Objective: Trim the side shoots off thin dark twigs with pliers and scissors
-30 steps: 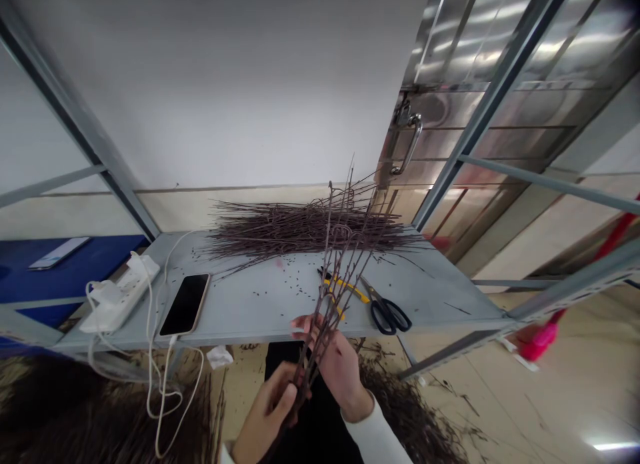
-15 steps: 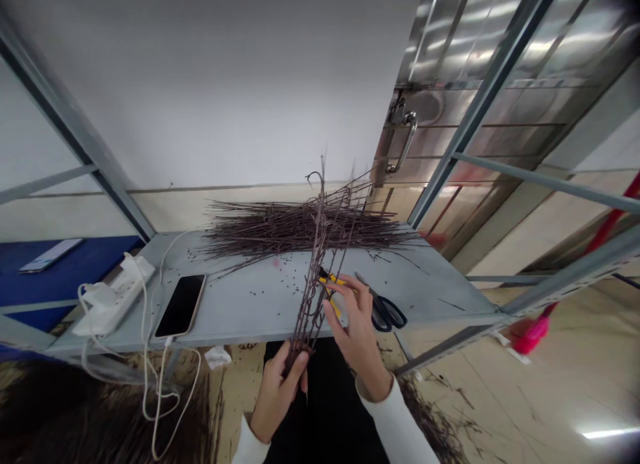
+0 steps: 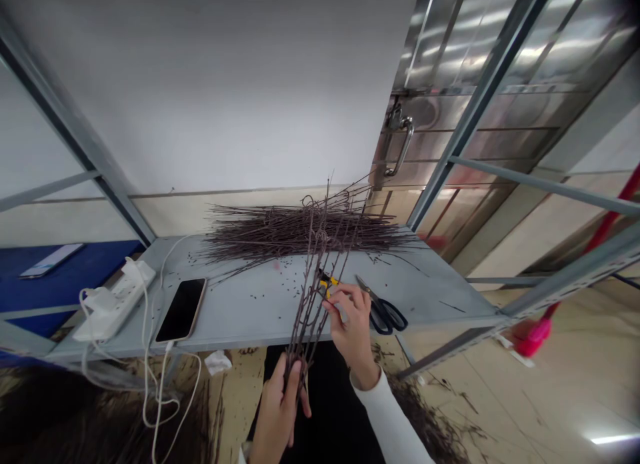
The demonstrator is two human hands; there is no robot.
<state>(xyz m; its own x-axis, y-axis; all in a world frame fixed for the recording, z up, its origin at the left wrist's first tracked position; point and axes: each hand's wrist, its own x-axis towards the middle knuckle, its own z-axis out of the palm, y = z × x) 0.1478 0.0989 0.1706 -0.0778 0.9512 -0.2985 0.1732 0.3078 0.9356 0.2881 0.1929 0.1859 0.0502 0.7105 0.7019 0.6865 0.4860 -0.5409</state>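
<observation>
My left hand is closed around the lower end of a thin bundle of dark brown twigs that stands upright in front of me. My right hand rests on the grey shelf's front edge with its fingers curled over a yellow-handled cutter, just right of the bundle. A large pile of the same twigs lies across the back of the shelf.
Black-handled scissors lie right of my right hand. A dark phone on a white cable and a white power strip sit at the shelf's left. Grey shelf posts rise on both sides. Twig scraps cover the floor.
My right hand left the twig bundle and moved forward to the yellow-handled cutter on the shelf. My left hand stayed closed on the bundle's base, which tilted slightly.
</observation>
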